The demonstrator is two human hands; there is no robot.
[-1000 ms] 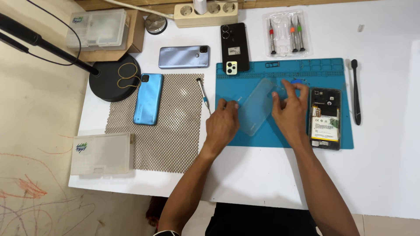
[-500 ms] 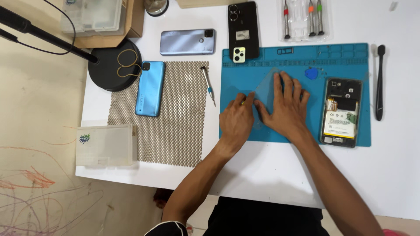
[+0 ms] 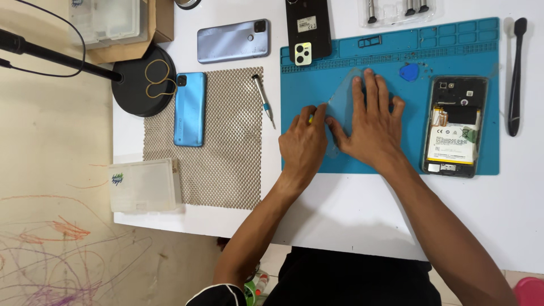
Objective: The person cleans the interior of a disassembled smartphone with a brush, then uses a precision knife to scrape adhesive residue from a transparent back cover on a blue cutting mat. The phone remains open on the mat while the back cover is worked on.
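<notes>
Clear phone case [image 3: 343, 99] now pinned flat on blue mat [image 3: 396, 51] by right hand [image 3: 371, 122], fingers spread; left hand [image 3: 303, 141] has been closed in, fingertips curled at case edge.

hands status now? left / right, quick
Left hand: fingers curled, pinching the edge of the clear phone cover on the blue mat; something yellow at the fingertips.
Right hand: open, palm flat, pressing the cover down.

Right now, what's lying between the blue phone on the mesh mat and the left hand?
In the head view, a small screwdriver lies between the blue phone and the left hand, across the right edge of the mesh mat; otherwise only mat.
</notes>
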